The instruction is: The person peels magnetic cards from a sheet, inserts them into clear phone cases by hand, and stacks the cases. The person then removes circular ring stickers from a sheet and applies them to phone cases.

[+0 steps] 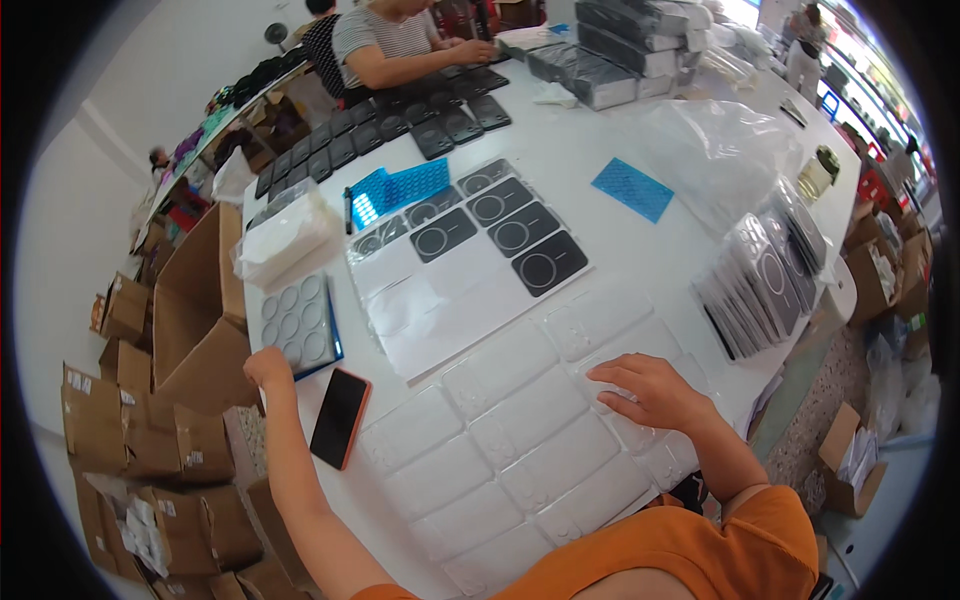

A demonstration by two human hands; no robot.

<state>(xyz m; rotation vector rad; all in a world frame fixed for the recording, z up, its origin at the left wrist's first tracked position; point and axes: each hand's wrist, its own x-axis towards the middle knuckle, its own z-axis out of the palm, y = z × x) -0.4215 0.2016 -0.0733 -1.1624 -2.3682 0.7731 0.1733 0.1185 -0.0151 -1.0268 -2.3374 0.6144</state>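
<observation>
My left hand [268,368] is closed at the table's left edge, beside the near corner of a stack of pale sheets with grey rings [297,315]. What its fingers hold, if anything, is hidden. My right hand [655,392] hovers over or rests on clear plastic blister trays [540,430] laid in rows before me, fingers stretched and slightly apart, holding nothing. Beyond the trays lies a white sheet [440,310] with black cards marked with a ring and a line [548,265]. A dark phone with an orange edge [341,418] lies between my left forearm and the trays.
Blue dotted sheets [400,190] and another blue sheet [634,189] lie farther back. Ring-marked packs [755,285] stand in a row at right, near a clear bag [715,145]. An open carton [205,310] adjoins the left edge. Across the table, a person [395,50] handles black phone-shaped cases [430,137].
</observation>
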